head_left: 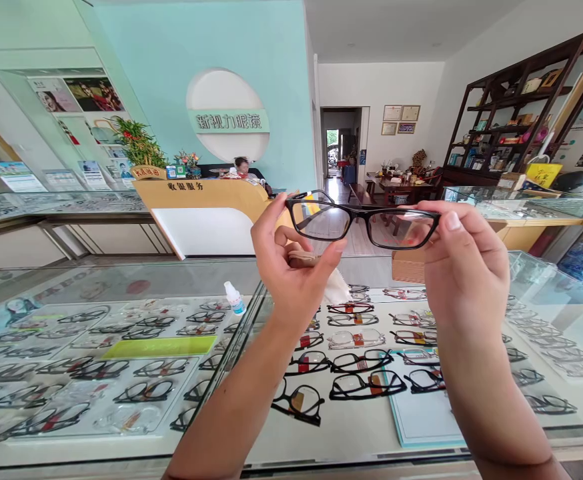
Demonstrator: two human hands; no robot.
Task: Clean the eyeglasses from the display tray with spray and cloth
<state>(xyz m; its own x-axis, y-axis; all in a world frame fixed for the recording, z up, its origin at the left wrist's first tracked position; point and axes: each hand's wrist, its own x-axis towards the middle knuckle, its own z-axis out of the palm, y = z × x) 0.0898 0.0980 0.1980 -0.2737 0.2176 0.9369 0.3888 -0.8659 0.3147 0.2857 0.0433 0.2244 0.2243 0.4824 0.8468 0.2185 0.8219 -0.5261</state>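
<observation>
I hold a pair of black-framed glasses [366, 224] up at chest height over a glass display counter [251, 267]. My left hand [291, 263] pinches the frame's left end between thumb and fingers, and a white cloth [335, 288] hangs from its palm. My right hand [464, 263] grips the frame's right end, fingers curled over the top. Both lenses face me and the shop shows through them.
Several rows of glasses frames [356, 363] lie under the counter glass. A small white bottle with a blue label [234, 298] stands on the counter. A person sits behind a cashier desk [206, 213] at the back. A dark wooden shelf [526, 113] stands on the right.
</observation>
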